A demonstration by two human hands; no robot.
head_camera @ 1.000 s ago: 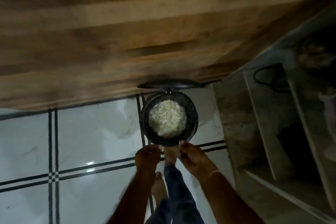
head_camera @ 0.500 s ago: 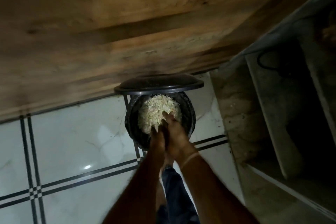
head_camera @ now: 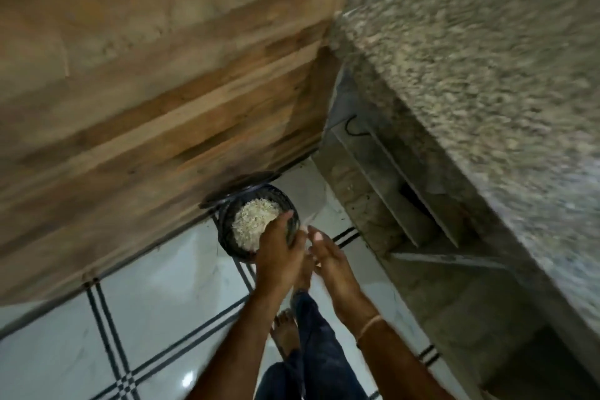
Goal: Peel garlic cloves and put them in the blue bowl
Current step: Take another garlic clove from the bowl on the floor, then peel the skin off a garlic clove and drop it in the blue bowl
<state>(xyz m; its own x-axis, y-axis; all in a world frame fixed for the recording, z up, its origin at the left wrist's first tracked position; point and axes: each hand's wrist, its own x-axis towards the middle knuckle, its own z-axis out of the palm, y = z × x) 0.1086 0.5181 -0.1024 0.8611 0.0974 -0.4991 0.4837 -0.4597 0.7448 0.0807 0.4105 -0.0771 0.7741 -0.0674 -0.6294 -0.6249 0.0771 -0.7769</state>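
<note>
Hands came apart off the peels [head_camera: 253,224], right hand [head_camera: 328,258] fingers straight, left hand [head_camera: 279,253] fingers unclear; I'd dust off low inside the bin [head_camera: 224,232].

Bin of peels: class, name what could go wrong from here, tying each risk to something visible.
1. The peels seem heaped close to the rim of the bin, so any more dropped on top could slide over the edge.
2. The right hand is past the rim, over the floor; scraps brushed from it may miss.
3. The lid stands open behind the left hand; if it falls, it could strike that hand.
</note>
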